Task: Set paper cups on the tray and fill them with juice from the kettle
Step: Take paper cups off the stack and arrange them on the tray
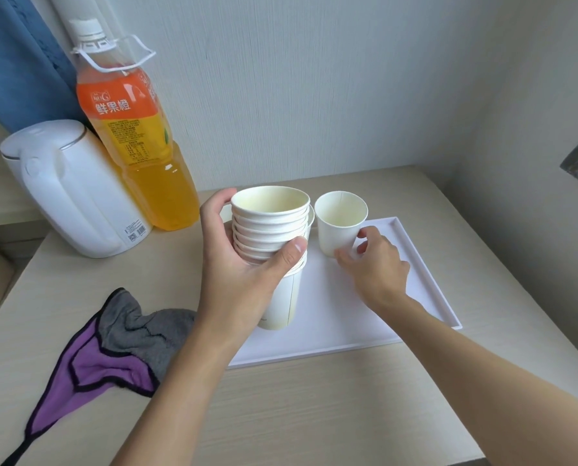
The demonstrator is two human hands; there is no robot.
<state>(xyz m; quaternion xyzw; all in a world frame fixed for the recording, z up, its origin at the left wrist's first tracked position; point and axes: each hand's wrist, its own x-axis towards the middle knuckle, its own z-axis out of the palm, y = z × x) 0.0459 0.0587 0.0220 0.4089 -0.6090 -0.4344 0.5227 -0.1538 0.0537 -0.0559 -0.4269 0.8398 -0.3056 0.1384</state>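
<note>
Your left hand (247, 274) wraps round a stack of paper cups (269, 223): the thumb presses across the front of the nested rims and the fingers curl behind. The stack stands upright over the left side of the white tray (425, 280). Your right hand (375, 274) pinches a single paper cup (339, 223) low on its wall, thumb and fingertips closed on it near the base. That cup is upright and empty, just beside the stack, at the far part of the tray. Whether its base touches the tray surface is hard to tell.

The tray lies on a pale wood-grain table (314, 415). To the left, well apart from the cups, stands a white kettle (69, 196) with its lid closed. Behind it and touching it is a large bottle of orange juice (136, 129). Nearer you, a grey and purple cloth (112, 348) lies crumpled on the table, left of the tray.
</note>
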